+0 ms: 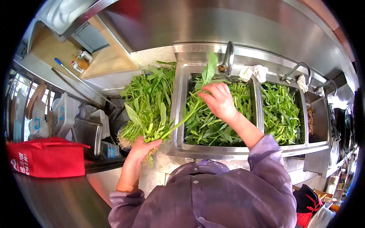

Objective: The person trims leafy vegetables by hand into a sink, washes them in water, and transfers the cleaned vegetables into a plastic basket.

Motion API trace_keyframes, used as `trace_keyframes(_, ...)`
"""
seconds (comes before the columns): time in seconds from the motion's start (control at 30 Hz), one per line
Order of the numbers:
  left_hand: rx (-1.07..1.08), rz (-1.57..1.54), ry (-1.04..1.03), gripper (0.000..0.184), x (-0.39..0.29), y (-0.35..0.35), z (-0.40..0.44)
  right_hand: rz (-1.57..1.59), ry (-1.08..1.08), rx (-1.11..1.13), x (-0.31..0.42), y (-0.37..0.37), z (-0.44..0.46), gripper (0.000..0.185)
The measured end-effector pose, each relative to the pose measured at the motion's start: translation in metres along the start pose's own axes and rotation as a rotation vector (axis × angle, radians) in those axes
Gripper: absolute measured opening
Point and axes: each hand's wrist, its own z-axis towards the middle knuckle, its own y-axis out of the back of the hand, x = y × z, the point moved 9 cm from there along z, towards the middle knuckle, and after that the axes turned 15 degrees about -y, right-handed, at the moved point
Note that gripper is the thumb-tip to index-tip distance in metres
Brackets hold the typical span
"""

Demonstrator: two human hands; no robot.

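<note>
My left hand is closed around the lower end of a long stalk of leafy greens, which look like water spinach. That stalk slants up to my right hand, whose fingers pinch it near the top. One broad leaf stands up above those fingers. Just beyond my left hand lies a big heap of the same greens, with pale roots at its near end. Under my right hand, the left basin is filled with loose greens. More cut greens fill the basin beside it.
The steel sink has curved faucets, one behind the left basin. White cloths hang near the faucets. At the left are a red bag, plastic containers and a long-handled tool. Brownish bits lie in the right basin.
</note>
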Motion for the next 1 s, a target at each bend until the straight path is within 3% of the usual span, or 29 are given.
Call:
trace_keyframes(0.13,0.060,-0.032,0.017,0.024,-0.011,-0.016,0.004,0.006,0.108,0.144,-0.002,-0.001,-0.016,0.027)
trace_keyframes(0.33,0.211,-0.114,0.095,0.022,0.002,-0.035,0.015,0.043,0.028,0.306,-0.021,-0.015,-0.056,0.015)
trace_keyframes(0.4,0.263,-0.179,0.076,0.021,-0.003,-0.054,0.019,0.509,-0.545,0.317,-0.072,-0.034,-0.073,0.010)
trace_keyframes(0.43,0.278,-0.222,0.100,0.020,-0.003,-0.067,0.021,0.617,-0.692,0.267,-0.089,-0.046,-0.087,0.010)
trace_keyframes(0.47,0.292,-0.266,0.125,0.020,-0.002,-0.081,0.022,0.615,-0.690,0.270,-0.095,-0.060,-0.096,0.010)
trace_keyframes(0.53,0.286,-0.281,0.130,0.020,0.006,-0.098,0.030,0.889,-1.230,0.286,-0.136,-0.100,-0.140,0.010)
trace_keyframes(0.6,0.261,-0.152,0.156,0.022,0.012,-0.100,0.036,0.944,-1.641,0.041,-0.186,-0.102,-0.176,0.011)
trace_keyframes(0.67,0.285,-0.162,0.160,0.023,0.016,-0.099,0.040,0.343,-1.430,0.125,-0.254,-0.093,-0.193,0.013)
trace_keyframes(0.73,0.270,-0.188,0.218,0.024,0.028,-0.097,0.041,-0.224,-0.980,0.158,-0.197,-0.039,-0.135,0.017)
trace_keyframes(0.83,0.314,-0.171,0.279,0.024,0.042,-0.102,0.044,-0.185,-0.399,-0.041,-0.095,-0.009,-0.086,0.026)
trace_keyframes(0.9,0.385,-0.240,0.329,0.021,0.043,-0.112,0.041,-0.209,-0.222,0.080,-0.048,-0.006,-0.078,0.031)
trace_keyframes(1.0,0.455,-0.314,0.393,0.021,0.044,-0.118,0.038,-0.109,-0.127,0.178,-0.034,-0.023,-0.086,0.022)
